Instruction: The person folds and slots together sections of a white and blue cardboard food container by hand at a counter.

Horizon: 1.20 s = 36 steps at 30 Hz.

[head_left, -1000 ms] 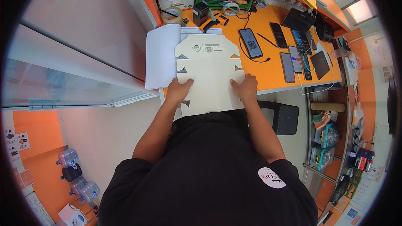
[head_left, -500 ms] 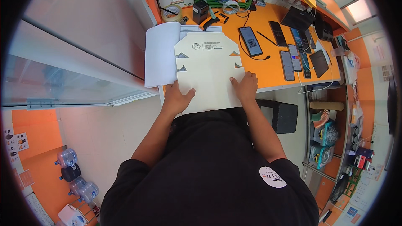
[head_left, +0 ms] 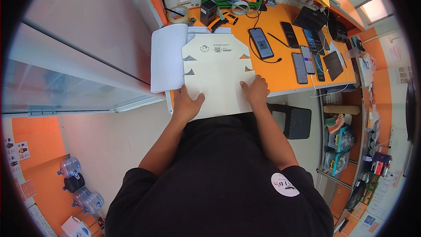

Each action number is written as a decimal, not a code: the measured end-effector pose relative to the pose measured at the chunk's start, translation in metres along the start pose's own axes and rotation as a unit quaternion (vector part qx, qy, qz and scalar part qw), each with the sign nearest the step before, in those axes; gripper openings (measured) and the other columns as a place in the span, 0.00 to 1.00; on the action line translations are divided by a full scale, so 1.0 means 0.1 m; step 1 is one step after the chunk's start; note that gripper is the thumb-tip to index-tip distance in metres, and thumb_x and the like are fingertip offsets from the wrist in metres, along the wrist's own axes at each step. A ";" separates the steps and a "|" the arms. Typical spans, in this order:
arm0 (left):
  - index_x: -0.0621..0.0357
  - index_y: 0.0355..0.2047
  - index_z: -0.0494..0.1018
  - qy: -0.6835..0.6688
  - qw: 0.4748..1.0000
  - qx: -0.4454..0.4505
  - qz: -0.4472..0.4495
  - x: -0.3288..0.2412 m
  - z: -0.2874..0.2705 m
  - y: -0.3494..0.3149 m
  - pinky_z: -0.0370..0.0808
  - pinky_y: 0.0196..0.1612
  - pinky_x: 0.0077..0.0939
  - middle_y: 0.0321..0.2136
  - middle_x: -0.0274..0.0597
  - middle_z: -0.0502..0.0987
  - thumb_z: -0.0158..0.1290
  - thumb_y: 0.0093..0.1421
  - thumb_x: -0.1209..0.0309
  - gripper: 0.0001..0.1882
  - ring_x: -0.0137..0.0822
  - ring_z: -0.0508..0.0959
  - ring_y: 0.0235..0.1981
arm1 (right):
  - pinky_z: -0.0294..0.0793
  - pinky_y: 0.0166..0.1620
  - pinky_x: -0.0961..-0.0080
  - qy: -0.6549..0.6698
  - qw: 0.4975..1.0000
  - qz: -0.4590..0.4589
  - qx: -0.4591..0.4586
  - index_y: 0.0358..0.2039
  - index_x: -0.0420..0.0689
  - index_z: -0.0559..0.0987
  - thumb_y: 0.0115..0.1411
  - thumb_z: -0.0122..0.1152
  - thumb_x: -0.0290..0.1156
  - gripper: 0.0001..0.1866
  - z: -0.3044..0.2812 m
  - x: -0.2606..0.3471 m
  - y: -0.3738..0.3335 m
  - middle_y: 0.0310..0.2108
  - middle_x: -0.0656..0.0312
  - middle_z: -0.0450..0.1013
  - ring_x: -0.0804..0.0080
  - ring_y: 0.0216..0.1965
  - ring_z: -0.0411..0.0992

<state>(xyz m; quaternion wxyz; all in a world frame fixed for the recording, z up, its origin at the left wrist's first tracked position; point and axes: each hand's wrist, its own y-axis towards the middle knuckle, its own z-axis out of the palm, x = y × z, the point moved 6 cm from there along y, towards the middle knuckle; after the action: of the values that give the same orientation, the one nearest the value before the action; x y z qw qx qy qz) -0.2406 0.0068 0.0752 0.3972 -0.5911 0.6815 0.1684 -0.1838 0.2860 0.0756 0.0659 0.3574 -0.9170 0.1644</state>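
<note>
"Since one second ago, the left hand has slid lower along the left edge of the cream card, while the right hand is almost where it was."

"What is the card like?"

"Flat, smooth and matte, like thin cardboard, with slanted upper corners. Two sharp notches show on its left edge and two on its right; one round mark and one square code are printed near the top."

"Which way does it point?"

"Its slanted, printed end faces the top of the frame, and the long axis runs up and down. It sits at the frame's centre, over the orange desk, its lower end reaching past the desk's front edge."

"And the fingers?"

"Each thumb lies on the card's face, spread away from the fingers at the edge. Whether any curl underneath, nobody can tell from this view."

"What lies around?"

"One notebook, its white pages softly curved, left of centre; one black box and two tape rolls, upper centre; at least five glassy phones, upper right; four plastic bottles, lower left."
</note>
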 end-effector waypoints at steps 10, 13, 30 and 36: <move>0.70 0.57 0.67 -0.006 1.000 0.016 -0.021 -0.20 -0.13 -0.03 0.64 0.63 0.48 0.56 0.64 0.68 0.60 0.57 0.56 0.35 0.58 0.63 0.61 | 0.70 0.56 0.50 0.020 1.000 0.000 0.001 0.52 0.34 0.71 0.57 0.71 0.46 0.32 0.02 0.00 -0.01 0.51 0.47 0.72 0.49 0.56 0.70; 0.67 0.56 0.69 -0.002 1.000 0.018 -0.025 -0.24 -0.15 -0.04 0.64 0.62 0.48 0.56 0.62 0.69 0.60 0.57 0.56 0.33 0.57 0.64 0.60 | 0.71 0.55 0.51 0.016 1.000 0.004 0.016 0.51 0.34 0.71 0.57 0.70 0.45 0.32 0.06 0.00 0.01 0.51 0.46 0.72 0.49 0.55 0.70; 0.71 0.55 0.68 0.008 0.998 -0.026 -0.048 -0.11 -0.15 0.02 0.71 0.55 0.40 0.49 0.58 0.70 0.62 0.54 0.51 0.39 0.47 0.71 0.52 | 0.71 0.55 0.50 0.120 0.991 0.019 0.054 0.52 0.34 0.71 0.48 0.78 0.43 0.38 0.04 -0.10 0.22 0.49 0.46 0.72 0.48 0.54 0.71; 0.71 0.57 0.65 -0.226 0.962 0.093 -0.122 -0.03 -0.01 0.17 0.73 0.51 0.30 0.48 0.51 0.73 0.58 0.60 0.69 0.28 0.38 0.74 0.49 | 0.70 0.56 0.53 0.148 0.988 -0.039 -0.015 0.51 0.33 0.72 0.48 0.78 0.36 0.34 0.03 -0.11 0.21 0.47 0.44 0.72 0.47 0.52 0.71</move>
<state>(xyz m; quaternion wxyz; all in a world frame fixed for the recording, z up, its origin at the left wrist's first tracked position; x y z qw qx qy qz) -0.2564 0.0121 0.0737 0.6119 -0.5766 0.5091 0.1839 -0.1895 0.3064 0.0644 0.2128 0.3635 -0.8848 0.1992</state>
